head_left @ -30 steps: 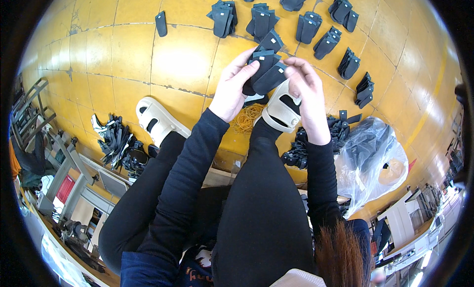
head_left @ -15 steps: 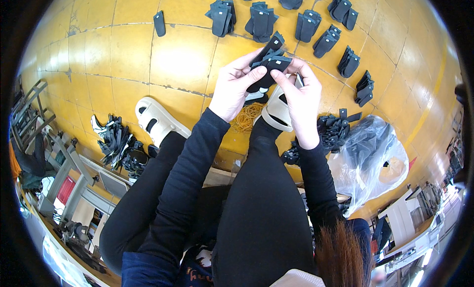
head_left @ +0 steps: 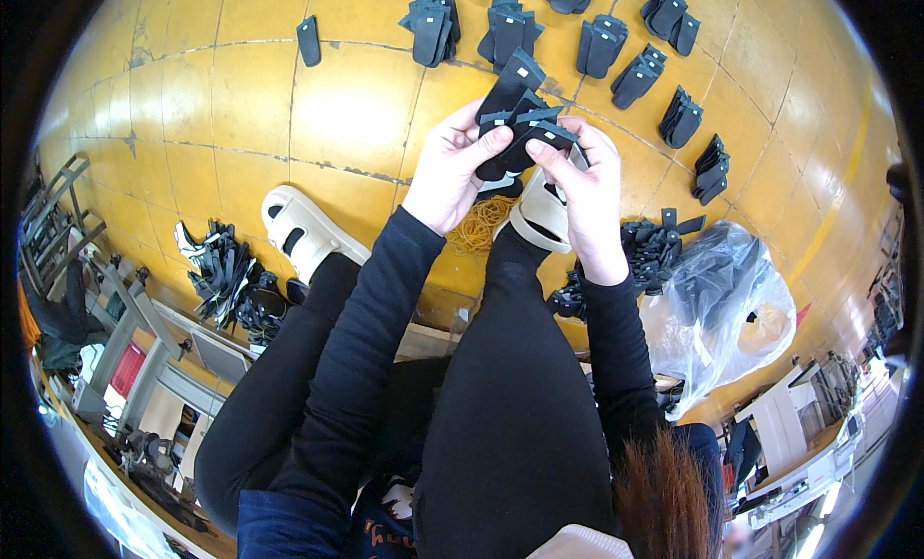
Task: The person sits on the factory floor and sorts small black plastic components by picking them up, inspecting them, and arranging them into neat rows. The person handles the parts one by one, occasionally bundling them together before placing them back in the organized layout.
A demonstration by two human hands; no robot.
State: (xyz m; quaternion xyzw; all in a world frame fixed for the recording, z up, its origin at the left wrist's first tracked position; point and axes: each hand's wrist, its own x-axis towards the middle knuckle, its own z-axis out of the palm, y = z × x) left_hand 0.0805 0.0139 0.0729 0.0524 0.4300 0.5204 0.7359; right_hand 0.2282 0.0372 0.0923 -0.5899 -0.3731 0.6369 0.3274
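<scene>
The left hand (head_left: 450, 166) and right hand (head_left: 583, 189) together grasp a fanned stack of black flat pieces (head_left: 518, 116) at upper centre of the frame; the fingers hide its lower part. The exact shape of the pieces is hard to make out. At right, a clear plastic bag (head_left: 724, 299) holds more black pieces. Rubber bands (head_left: 478, 227) lie on the yellow floor (head_left: 231, 97) below the hands.

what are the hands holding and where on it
Both hands share a fanned stack of flat black pieces. The left hand pinches its lower left edge; the right hand pinches its lower right end.
</scene>
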